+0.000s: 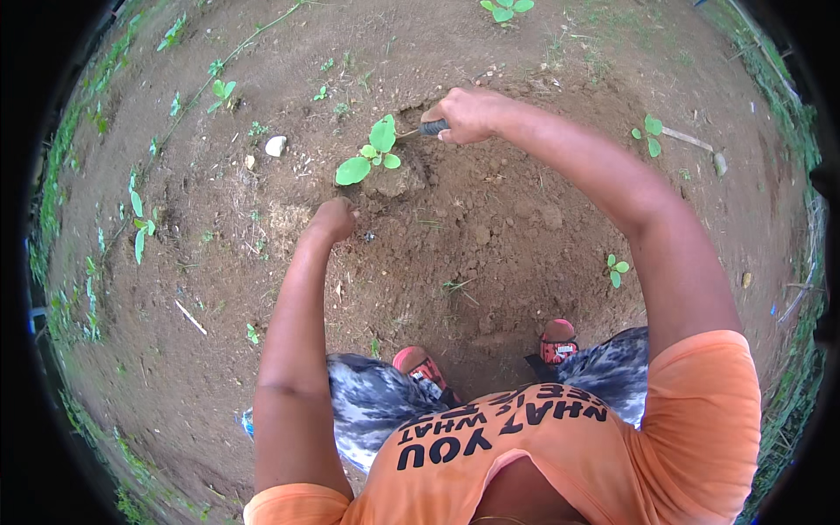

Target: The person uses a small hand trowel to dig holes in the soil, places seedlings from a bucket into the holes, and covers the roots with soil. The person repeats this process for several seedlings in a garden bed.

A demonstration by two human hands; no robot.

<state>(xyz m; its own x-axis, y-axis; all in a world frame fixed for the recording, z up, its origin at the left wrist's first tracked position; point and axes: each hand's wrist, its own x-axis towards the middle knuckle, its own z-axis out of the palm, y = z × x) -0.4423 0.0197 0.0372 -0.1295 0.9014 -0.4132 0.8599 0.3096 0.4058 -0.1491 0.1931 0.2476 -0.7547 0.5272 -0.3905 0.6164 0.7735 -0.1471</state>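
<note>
My right hand (471, 115) grips the dark ribbed handle (433, 127) of a hand tool. Its thin metal shank runs left toward a broad-leaved green seedling (371, 155), and the working end is hidden by leaves and soil. The seedling stands at a raised clod of earth (397, 178), with disturbed soil around it. Just below the seedling, my left hand (336, 218) is at the ground with its fingers curled. Whether anything is inside those fingers is hidden.
More seedlings grow at left (223, 90), at right (650, 134) and nearer my feet (617, 269). A white stone (276, 146) lies left of the seedling. A vine (197, 98) trails across the upper left. My sandalled feet (420, 367) stand on loose soil.
</note>
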